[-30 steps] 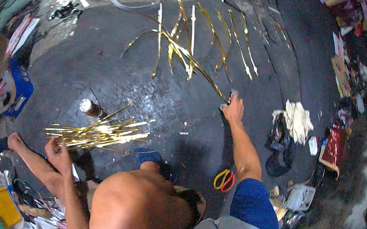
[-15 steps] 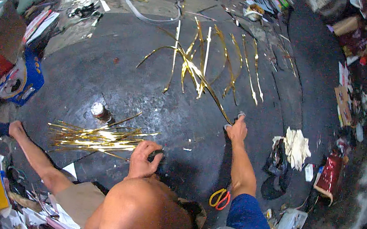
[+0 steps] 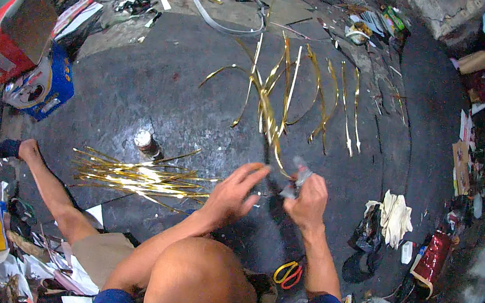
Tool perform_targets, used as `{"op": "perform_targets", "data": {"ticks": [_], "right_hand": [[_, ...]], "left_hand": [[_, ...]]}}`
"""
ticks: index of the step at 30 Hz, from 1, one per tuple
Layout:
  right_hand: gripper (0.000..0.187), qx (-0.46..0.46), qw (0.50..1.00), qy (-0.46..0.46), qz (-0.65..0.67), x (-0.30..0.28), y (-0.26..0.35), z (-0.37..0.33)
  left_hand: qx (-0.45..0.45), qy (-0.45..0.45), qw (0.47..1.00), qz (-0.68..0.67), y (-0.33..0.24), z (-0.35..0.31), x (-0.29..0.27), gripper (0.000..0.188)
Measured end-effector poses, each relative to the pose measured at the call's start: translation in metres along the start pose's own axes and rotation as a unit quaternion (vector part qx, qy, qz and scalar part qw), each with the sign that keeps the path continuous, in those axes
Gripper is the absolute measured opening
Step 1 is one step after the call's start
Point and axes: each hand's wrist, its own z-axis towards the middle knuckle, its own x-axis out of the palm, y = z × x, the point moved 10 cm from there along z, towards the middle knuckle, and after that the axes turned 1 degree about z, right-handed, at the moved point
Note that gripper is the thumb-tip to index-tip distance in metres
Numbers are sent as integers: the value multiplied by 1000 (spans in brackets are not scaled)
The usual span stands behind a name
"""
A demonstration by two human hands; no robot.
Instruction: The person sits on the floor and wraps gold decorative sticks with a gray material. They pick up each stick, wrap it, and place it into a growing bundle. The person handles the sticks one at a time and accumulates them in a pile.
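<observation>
My right hand is closed at the near end of a long gold strip, part of a loose bundle spread on the dark floor ahead. Greyish, see-through pieces, blurred by motion, show at its thumb and index finger; I cannot tell if they are wrappings or held. Just to the left, my left hand is open, fingers stretched toward the strip's end and apart from it. A pile of gold strips lies left of my left hand. Scissors with yellow and red handles rest below my right hand.
A small can-like container stands behind the pile. Red and blue boxes are at the far left. Off-white gloves and black plastic lie to the right. A grey band curls at the back. Scraps litter the edges.
My left hand has reached forward and right, toward my right hand. My right hand has drawn nearer and inward, swinging the strip's end toward me. The view has shifted slightly.
</observation>
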Motion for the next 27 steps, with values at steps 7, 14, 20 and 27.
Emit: {"op": "perform_targets", "data": {"ticks": [7, 14, 20, 27], "right_hand": [[56, 156, 879, -179, 413, -46, 12, 1], [44, 434, 797, -171, 384, 50, -50, -43], [47, 462, 851, -70, 238, 89, -47, -64], [50, 588, 795, 34, 143, 116, -39, -118]], "left_hand": [[25, -5, 990, -135, -30, 41, -8, 7], [-144, 39, 873, -464, -44, 69, -28, 13], [-74, 66, 851, -516, -94, 90, -33, 13], [-59, 18, 868, -492, -101, 99, -47, 14]]}}
